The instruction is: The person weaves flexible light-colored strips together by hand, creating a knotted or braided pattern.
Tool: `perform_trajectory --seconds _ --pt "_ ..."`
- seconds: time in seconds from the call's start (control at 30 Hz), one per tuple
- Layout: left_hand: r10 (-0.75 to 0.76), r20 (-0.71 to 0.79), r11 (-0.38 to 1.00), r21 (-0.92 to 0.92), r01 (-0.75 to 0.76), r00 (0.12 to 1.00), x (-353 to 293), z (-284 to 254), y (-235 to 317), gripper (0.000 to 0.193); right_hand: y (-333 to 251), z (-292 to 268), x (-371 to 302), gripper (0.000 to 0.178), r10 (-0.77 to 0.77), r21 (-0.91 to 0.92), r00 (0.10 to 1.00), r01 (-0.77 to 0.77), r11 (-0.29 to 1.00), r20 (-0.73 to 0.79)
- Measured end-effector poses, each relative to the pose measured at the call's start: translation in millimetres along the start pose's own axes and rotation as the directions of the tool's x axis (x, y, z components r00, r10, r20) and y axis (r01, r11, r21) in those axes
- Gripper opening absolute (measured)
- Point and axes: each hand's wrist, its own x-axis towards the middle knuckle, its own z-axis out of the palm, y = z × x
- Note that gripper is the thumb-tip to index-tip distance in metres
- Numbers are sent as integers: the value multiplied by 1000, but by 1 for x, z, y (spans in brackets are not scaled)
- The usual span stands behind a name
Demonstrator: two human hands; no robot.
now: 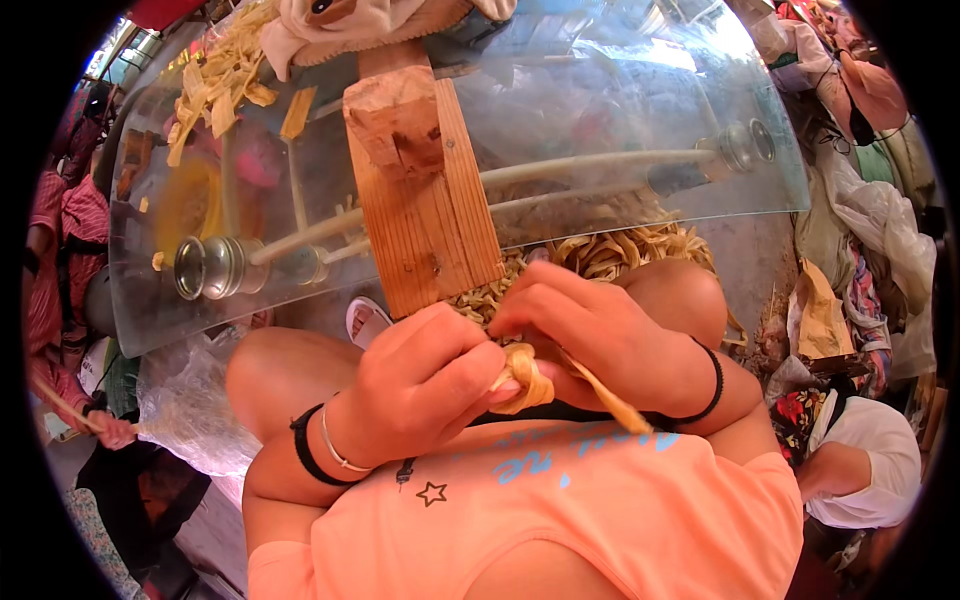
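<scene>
Close in front of my orange shirt, both hands meet around a folded, knotted piece of pale yellow dried husk strip. My left hand is closed, pinching the knot's left side between thumb and fingers. Curled over from the other side, my right hand grips the same strip; its fingertips are partly hidden. A loose tail of the strip hangs out below my right hand toward the lower right. Behind my hands, a long heap of braided husk lies by my knees and partly under the glass edge.
Just beyond my hands, a wooden board with a block juts over a glass tabletop on metal legs. Loose husk strips and a cloth lie on the glass. Another person in white sits at the right.
</scene>
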Motion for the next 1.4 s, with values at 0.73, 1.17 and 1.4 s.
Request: perform_trajectory --seconds 0.73,1.17,1.4 --pt "-108 91 993 -32 111 990 0 -23 4 44 -1 -36 2 29 156 273 973 -198 941 168" --pt "-80 9 995 55 79 997 -4 -17 -2 34 4 -27 0 27 144 256 973 -187 949 178" --pt "-228 4 895 -392 212 974 -1 -14 -3 21 4 -27 -2 31 261 312 947 -310 898 188"
